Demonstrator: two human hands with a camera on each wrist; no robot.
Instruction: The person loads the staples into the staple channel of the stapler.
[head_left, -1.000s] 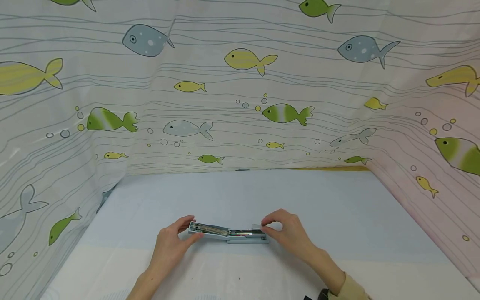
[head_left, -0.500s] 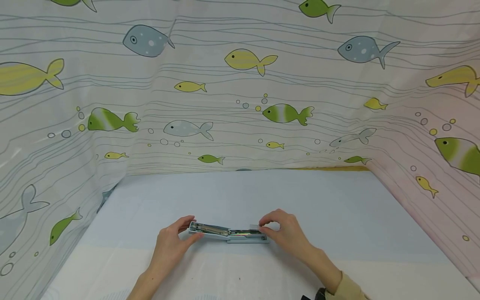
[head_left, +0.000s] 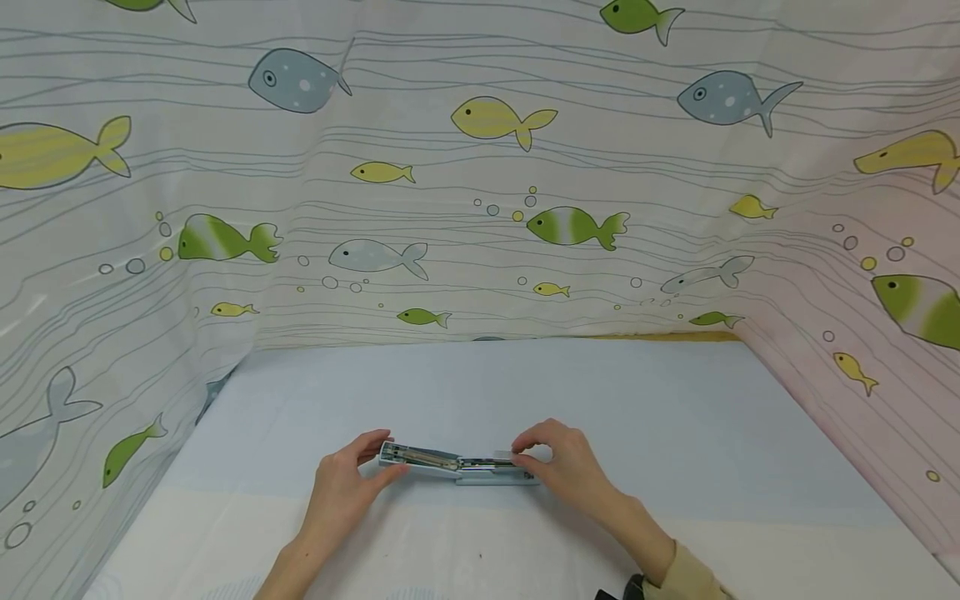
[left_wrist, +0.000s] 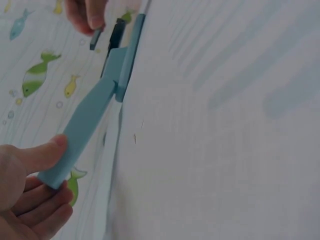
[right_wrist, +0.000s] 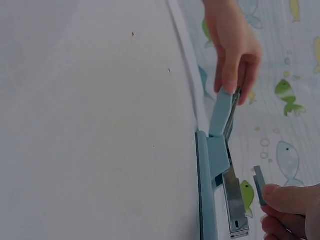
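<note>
A light blue stapler (head_left: 483, 480) lies on the table, its top cover (left_wrist: 82, 130) swung back to the left and its metal staple channel (right_wrist: 234, 200) exposed. My left hand (head_left: 341, 487) grips the end of that raised cover, thumb on the near side and fingers beyond. Between thumb and fingertips, my right hand (head_left: 568, 467) pinches a short strip of staples (right_wrist: 259, 185). The strip is just above the channel and apart from it in the right wrist view. The right fingers cover part of the base's right end in the head view.
The table (head_left: 480, 392) has a pale blue and white cover. Some tiny dark bits (right_wrist: 169, 70) lie on it in front of the stapler. A fish-patterned curtain (head_left: 465, 192) stands round the back and sides.
My right hand has moved slightly left along the stapler with the staple strip. The left hand keeps its grip on the cover, and the stapler stays in place.
</note>
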